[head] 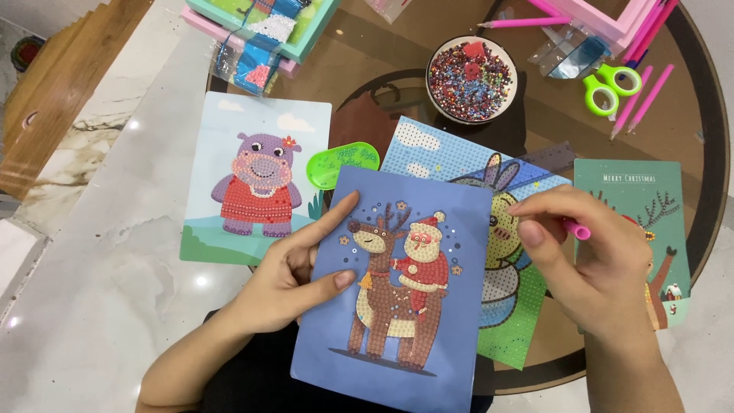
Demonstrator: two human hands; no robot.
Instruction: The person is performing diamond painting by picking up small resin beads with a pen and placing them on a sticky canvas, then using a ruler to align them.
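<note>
My left hand [298, 271] grips the left edge of a blue bead-art card [451, 321] with a reindeer and a red-suited figure, thumb on its face. My right hand [592, 260] holds a pink pen [579, 229] just right of that card, over a rabbit bead sheet [508, 306]. A hippo bead picture [256, 180] lies to the left. A small green tray [342, 162] sits above the blue card.
A white bowl of mixed beads [471, 79] stands at the back of the round glass table [699, 145]. Green scissors [608, 86] and pink pens [641, 95] lie back right. A green holiday card [631, 191] is right. Boxes [264, 30] sit back left.
</note>
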